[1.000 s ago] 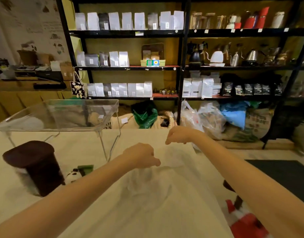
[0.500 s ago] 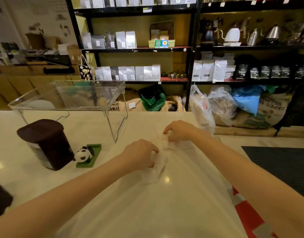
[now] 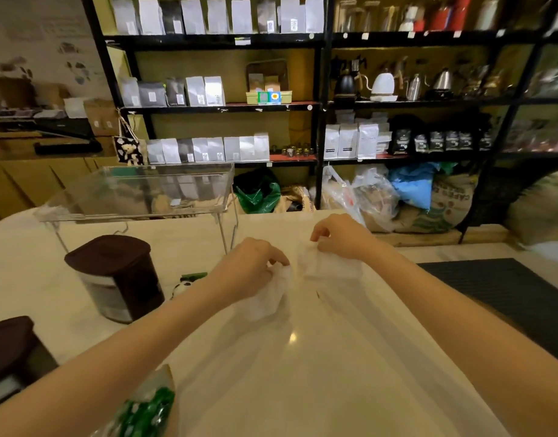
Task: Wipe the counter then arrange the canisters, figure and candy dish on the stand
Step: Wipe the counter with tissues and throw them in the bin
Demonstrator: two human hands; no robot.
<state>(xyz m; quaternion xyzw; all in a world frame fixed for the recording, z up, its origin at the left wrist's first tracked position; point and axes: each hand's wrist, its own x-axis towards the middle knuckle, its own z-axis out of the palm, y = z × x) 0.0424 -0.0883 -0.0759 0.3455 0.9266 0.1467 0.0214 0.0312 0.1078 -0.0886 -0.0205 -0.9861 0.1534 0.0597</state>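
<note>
A brown canister point(image 3: 115, 275) and small figure point(image 3: 182, 287) are left on the table point(image 3: 22, 279), below the bare stand point(image 3: 139, 193). A white cloth point(image 3: 271, 294) is pinched by both hands, left hand point(image 3: 252, 266) and right hand point(image 3: 340, 236), slightly apart. Nothing is arranged yet.

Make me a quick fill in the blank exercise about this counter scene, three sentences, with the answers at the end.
1. Both hands, left hand and right hand, are gripping a thin white ____.
2. The canister beside the clear stand has a dark ____ lid.
3. The top of the clear stand holds ____ items.

Missing words: cloth; brown; no
</note>
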